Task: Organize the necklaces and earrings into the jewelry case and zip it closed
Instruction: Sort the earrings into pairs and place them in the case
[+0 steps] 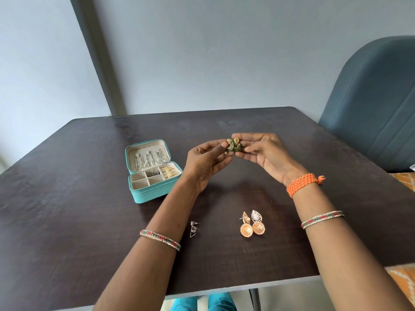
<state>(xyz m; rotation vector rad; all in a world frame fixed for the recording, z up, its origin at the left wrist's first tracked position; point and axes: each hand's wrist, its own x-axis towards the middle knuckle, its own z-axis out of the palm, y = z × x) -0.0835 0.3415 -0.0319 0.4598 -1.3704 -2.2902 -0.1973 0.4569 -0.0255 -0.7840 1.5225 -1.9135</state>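
Observation:
A pair of green-and-gold earrings (pixel 233 145) is held above the middle of the table, pinched between my left hand (pixel 207 161) and my right hand (pixel 267 154). The teal jewelry case (pixel 155 193) lies open to the left. Silver chain necklaces (pixel 150 159) hang in its lid, and gold earrings (pixel 168 172) and a small dark piece (pixel 154 174) lie in its compartments. Nearer me on the table lies a pair of gold dome earrings (pixel 252 225). A small silver pair of stud earrings (pixel 194 228) sits beside my left forearm.
The dark wooden table (pixel 67 243) ends at a near edge below my forearms. A blue-grey padded chair (pixel 377 104) stands at the far right. A grey wall runs behind the table. Orange patterned fabric (pixel 404 180) shows at the right edge.

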